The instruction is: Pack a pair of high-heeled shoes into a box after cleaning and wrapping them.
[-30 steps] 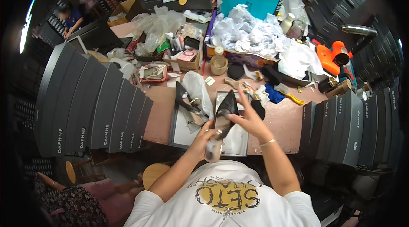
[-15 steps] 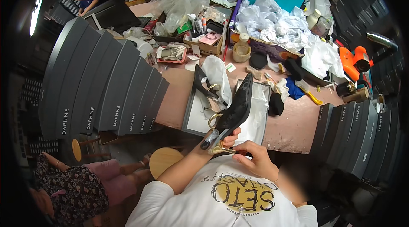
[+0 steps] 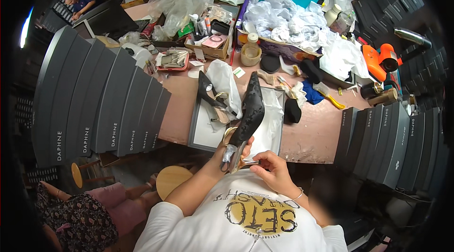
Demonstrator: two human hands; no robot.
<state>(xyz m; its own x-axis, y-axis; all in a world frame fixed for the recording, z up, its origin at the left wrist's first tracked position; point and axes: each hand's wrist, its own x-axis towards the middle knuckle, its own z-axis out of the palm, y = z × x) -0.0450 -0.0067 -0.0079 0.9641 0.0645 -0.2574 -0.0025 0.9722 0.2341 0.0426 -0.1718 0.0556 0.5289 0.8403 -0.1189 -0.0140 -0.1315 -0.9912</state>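
My left hand is closed around the heel end of a black pointed shoe with a patterned upper and a gold ring. Its toe points away from me, over an open shoe box. Clear wrap covers part of the heel end. My right hand pinches a thin dark-ended tool against the heel; its exact kind is hard to make out. A second black shoe lies in the left half of the box beside white tissue.
Stacked dark shoe boxes stand on the left, more boxes on the right. Behind are a jar, crumpled paper, an orange heat gun and a yellow-handled brush. A person is at lower left.
The whole view has shifted, so the table and boxes sit further left. The shoe stands more upright. My right hand has moved the tool closer in against the heel.
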